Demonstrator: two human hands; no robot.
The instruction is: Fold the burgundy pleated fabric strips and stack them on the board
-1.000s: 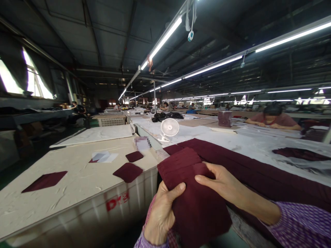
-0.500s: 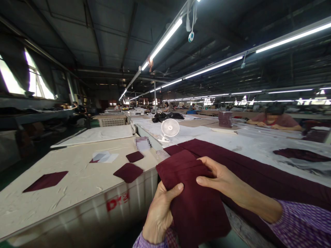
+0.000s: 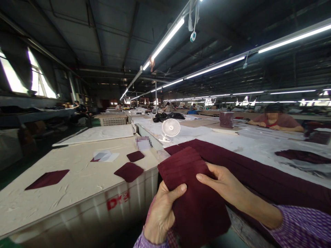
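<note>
A folded-looking stack of maroon fabric pieces (image 3: 196, 203) is held up in front of me, tilted, between both hands. My left hand (image 3: 162, 206) grips its left edge, thumb on the front face and fingers hidden behind. My right hand (image 3: 222, 182) pinches the right edge near the upper part, with the thumb on top and the other fingers behind the cloth. Beyond it, a long spread of maroon fabric (image 3: 240, 165) lies along the table, running toward the right.
On the cream board (image 3: 85, 186) to the left lie maroon fabric pieces (image 3: 128, 171) and white paper pieces (image 3: 107, 156). A small white fan (image 3: 170, 128) stands on the white-covered table (image 3: 248, 137). Across it, at right, sits another person (image 3: 276, 119). Stacked maroon bundles (image 3: 226, 120) are nearby.
My right hand has shifted slightly, and its index finger now sits more behind the fabric's edge. The top of the fabric looks flatter. My left hand keeps its grip.
</note>
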